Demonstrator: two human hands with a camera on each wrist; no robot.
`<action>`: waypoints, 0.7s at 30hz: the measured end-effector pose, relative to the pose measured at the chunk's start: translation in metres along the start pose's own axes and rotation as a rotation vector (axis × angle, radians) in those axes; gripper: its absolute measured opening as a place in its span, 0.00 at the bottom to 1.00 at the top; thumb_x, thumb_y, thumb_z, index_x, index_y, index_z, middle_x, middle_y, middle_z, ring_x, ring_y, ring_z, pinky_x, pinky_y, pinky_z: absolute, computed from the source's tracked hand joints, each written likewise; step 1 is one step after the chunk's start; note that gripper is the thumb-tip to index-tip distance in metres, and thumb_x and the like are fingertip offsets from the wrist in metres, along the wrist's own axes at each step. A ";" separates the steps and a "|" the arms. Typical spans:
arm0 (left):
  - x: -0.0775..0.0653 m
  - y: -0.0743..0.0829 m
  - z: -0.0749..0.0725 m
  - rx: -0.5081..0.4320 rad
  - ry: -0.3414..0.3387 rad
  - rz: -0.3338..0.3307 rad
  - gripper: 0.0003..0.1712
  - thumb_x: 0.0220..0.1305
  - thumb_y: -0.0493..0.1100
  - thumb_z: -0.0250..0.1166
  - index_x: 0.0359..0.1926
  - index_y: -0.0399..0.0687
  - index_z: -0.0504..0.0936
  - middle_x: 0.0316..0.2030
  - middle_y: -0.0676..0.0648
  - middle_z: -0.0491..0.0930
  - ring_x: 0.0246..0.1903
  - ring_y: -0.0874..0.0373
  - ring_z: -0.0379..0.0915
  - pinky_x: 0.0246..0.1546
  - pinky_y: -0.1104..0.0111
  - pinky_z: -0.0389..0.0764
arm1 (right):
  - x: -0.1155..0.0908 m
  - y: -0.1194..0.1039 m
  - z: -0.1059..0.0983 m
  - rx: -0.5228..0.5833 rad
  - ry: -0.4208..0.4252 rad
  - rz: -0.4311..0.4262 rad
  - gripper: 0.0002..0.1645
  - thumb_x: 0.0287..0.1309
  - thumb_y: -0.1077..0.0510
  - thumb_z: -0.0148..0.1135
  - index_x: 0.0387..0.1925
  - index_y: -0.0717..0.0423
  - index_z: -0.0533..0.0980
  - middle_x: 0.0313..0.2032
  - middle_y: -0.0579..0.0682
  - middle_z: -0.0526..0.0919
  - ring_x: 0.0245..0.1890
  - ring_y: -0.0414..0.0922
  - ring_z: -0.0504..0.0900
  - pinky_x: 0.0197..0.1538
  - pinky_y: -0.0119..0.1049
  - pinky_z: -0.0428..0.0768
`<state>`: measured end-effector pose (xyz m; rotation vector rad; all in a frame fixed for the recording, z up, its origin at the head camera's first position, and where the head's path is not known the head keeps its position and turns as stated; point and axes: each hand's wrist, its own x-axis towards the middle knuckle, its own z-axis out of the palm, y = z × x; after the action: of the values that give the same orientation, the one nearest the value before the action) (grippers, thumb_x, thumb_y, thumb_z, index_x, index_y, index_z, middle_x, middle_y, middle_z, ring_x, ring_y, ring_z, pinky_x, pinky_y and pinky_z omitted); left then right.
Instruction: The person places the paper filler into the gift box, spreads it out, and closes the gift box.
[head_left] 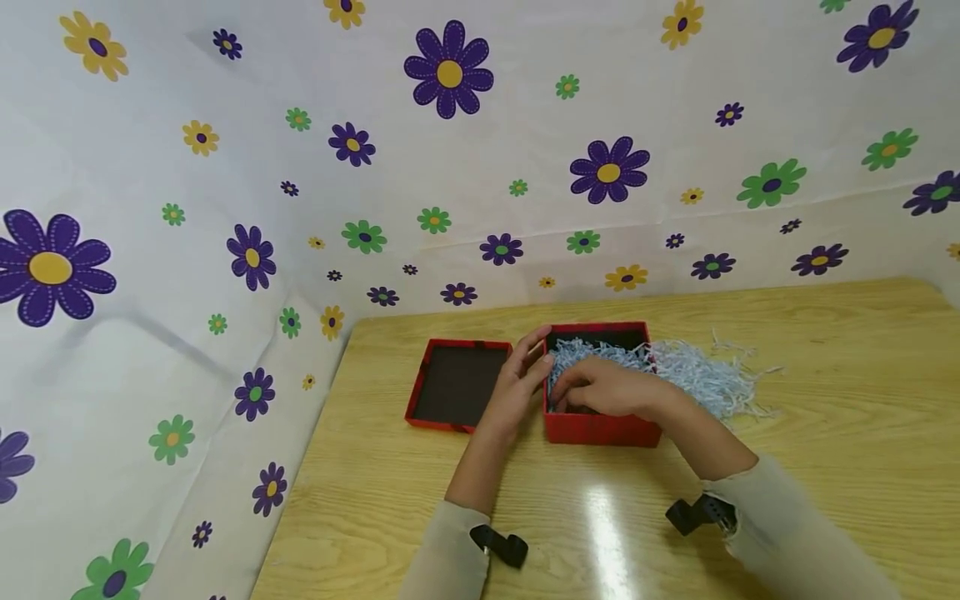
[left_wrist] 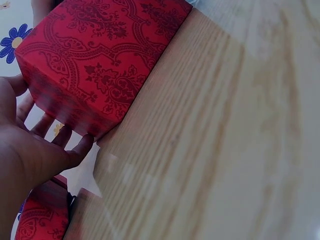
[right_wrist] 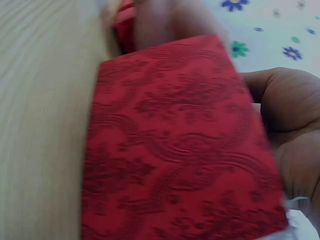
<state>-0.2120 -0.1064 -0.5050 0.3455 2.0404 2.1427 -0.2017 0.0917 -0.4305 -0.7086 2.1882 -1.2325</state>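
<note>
A red box (head_left: 602,431) with a dark damask pattern stands on the table, its dark inside partly filled with pale blue shredded paper (head_left: 567,353). My left hand (head_left: 517,379) touches the box's left side with spread, slightly bent fingers; the left wrist view shows its fingertips along the red wall (left_wrist: 70,107). Over the front rim, my right hand (head_left: 611,387) reaches into the box, fingers bent down into the paper near the front left corner. What lies under those fingertips is hidden. In the right wrist view, the front wall (right_wrist: 175,145) covers most of the fingers.
The matching lid (head_left: 459,383) lies left of the box, dark inside up, close to my left hand. A loose heap of shredded paper (head_left: 705,379) spreads over the wooden table (head_left: 847,392) against the box's right side. A flower-print cloth (head_left: 517,117) hangs behind and left.
</note>
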 end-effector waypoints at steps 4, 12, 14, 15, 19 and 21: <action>0.002 0.001 0.002 -0.003 -0.001 -0.006 0.27 0.81 0.49 0.60 0.76 0.70 0.72 0.78 0.58 0.61 0.78 0.50 0.55 0.74 0.46 0.66 | -0.025 -0.015 -0.017 0.064 0.093 -0.037 0.15 0.78 0.62 0.55 0.55 0.67 0.82 0.50 0.60 0.87 0.49 0.53 0.88 0.55 0.49 0.86; 0.007 0.004 0.005 0.004 -0.016 -0.002 0.28 0.81 0.48 0.58 0.78 0.66 0.70 0.80 0.54 0.60 0.78 0.47 0.55 0.73 0.46 0.68 | -0.084 -0.014 -0.062 0.007 0.491 -0.003 0.22 0.80 0.50 0.57 0.63 0.59 0.78 0.57 0.59 0.84 0.54 0.50 0.84 0.53 0.28 0.82; 0.009 0.005 0.004 -0.001 -0.014 0.004 0.28 0.81 0.48 0.58 0.78 0.66 0.70 0.80 0.53 0.60 0.78 0.47 0.55 0.73 0.47 0.68 | -0.094 -0.004 -0.073 -0.041 0.568 0.021 0.23 0.80 0.49 0.58 0.65 0.59 0.77 0.58 0.59 0.83 0.52 0.45 0.82 0.50 0.24 0.80; 0.009 0.005 0.004 -0.003 -0.013 0.006 0.28 0.81 0.48 0.58 0.78 0.66 0.70 0.80 0.53 0.60 0.78 0.47 0.55 0.73 0.47 0.67 | -0.098 0.002 -0.078 -0.069 0.607 0.031 0.23 0.79 0.49 0.58 0.65 0.59 0.76 0.58 0.58 0.83 0.51 0.42 0.82 0.48 0.22 0.79; 0.006 0.003 0.002 0.000 -0.001 0.002 0.28 0.81 0.48 0.58 0.77 0.66 0.70 0.79 0.54 0.60 0.78 0.47 0.55 0.74 0.47 0.67 | -0.115 0.024 -0.094 -0.113 0.727 0.050 0.22 0.78 0.53 0.61 0.64 0.60 0.76 0.54 0.52 0.83 0.45 0.30 0.79 0.44 0.18 0.78; 0.003 0.000 0.002 0.005 0.005 -0.007 0.28 0.81 0.48 0.59 0.77 0.67 0.70 0.79 0.55 0.60 0.78 0.47 0.55 0.74 0.47 0.67 | -0.124 0.034 -0.098 -0.128 0.775 0.072 0.22 0.76 0.52 0.63 0.64 0.60 0.77 0.53 0.52 0.82 0.43 0.26 0.78 0.43 0.17 0.77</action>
<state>-0.2147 -0.1038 -0.5045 0.3335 2.0472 2.1366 -0.1838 0.2477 -0.3931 -0.1892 2.8935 -1.5064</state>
